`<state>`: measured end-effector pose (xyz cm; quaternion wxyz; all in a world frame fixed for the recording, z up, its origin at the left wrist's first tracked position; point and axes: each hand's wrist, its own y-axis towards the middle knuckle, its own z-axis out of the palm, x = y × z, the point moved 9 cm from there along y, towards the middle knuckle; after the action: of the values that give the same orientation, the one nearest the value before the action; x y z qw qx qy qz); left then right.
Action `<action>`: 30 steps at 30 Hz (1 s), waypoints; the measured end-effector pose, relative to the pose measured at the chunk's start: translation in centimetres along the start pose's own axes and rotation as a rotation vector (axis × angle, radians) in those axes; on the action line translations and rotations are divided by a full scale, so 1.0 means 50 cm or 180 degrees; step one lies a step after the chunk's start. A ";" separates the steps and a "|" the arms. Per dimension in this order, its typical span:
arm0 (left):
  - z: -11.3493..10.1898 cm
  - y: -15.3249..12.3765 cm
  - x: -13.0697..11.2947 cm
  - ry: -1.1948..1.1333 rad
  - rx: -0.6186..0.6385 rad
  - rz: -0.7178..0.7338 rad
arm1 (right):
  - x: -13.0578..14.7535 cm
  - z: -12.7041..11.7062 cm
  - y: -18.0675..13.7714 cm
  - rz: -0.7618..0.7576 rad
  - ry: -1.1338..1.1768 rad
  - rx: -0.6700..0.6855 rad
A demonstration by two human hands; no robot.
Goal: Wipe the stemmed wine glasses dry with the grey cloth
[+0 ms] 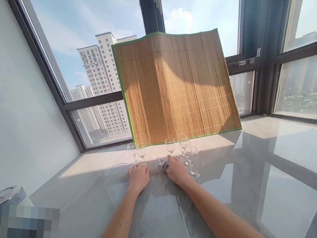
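On the marble counter (pixel 251 201) the left hand (pixel 139 177) lies flat, fingers slightly spread, a wine glass (pixel 141 152) at its 12 o'clock, while the right hand (pixel 176 171) closes curled fingers on a grey cloth (pixel 162 163) (at its 10 o'clock), with a larger glass (pixel 191 158) near at 2 o'clock.

My forearms (pixel 123 219) run from lower edge to frame centre. Left grip (pixel 138 177) flat and splayed, palm down. Right grip (pixel 176 171) curled, knuckles up.
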<state>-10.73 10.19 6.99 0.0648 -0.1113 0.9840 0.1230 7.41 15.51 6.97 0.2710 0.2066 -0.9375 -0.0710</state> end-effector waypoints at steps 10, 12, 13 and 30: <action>-0.029 -0.009 0.008 -0.0124 -0.0314 -0.0176 | 0.039 -0.028 -0.005 -0.0605 -0.0511 -0.0455; -0.029 -0.008 0.006 -0.0104 -0.0323 -0.0158 | 0.067 -0.022 -0.014 -0.1094 -0.0475 -0.0399; -0.029 -0.008 0.005 -0.0092 -0.0326 -0.0142 | 0.082 -0.017 -0.021 -0.1360 -0.0433 -0.0328; -0.008 -0.005 -0.010 -0.0012 -0.0179 -0.0077 | 0.112 0.039 -0.035 -0.1242 0.0705 -0.0004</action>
<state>-10.21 9.95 7.40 0.0650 -0.1247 0.9786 0.1500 2.63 11.59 7.58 0.3536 0.3904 -0.8442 -0.0995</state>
